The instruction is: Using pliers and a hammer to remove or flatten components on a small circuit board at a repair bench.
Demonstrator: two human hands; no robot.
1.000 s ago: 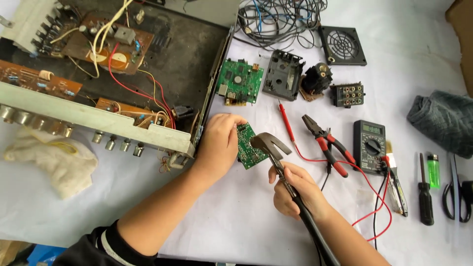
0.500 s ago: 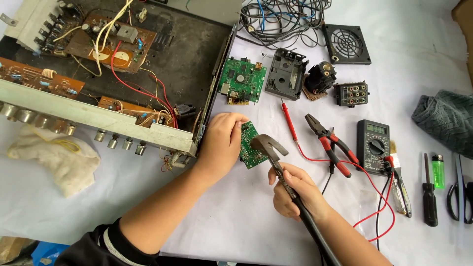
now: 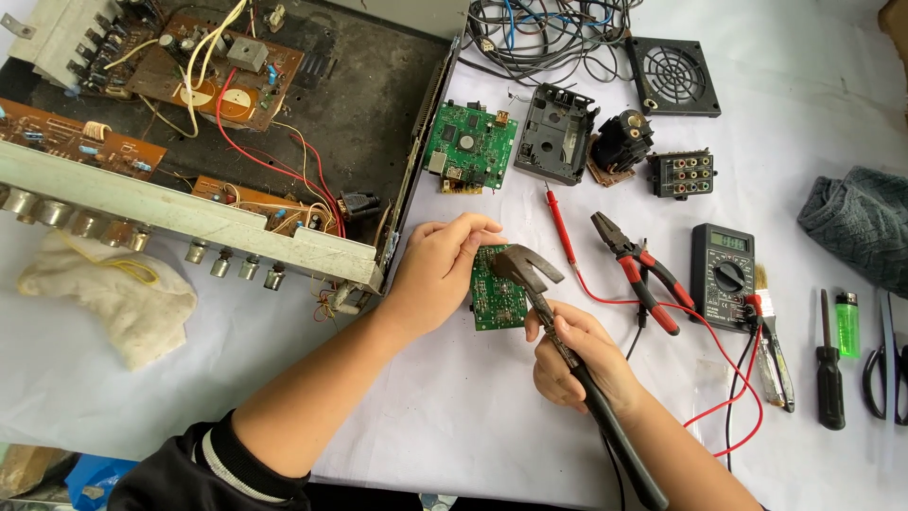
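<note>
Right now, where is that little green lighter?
In the head view, the green lighter lies at the far right of the white table, between a black-handled screwdriver on its left and scissors on its right, below the grey cloth.

We see through one head-worn camera, looking steeply down and forward over a white-covered table (image 3: 454, 416), close enough that our forearms enter from the bottom edge; no second view overlaps.

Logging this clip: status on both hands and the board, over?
Left hand steadying small green circuit board on table. Right hand gripping claw hammer, head over board. Pliers and red probe lead alongside, nothing obstructing.
</note>
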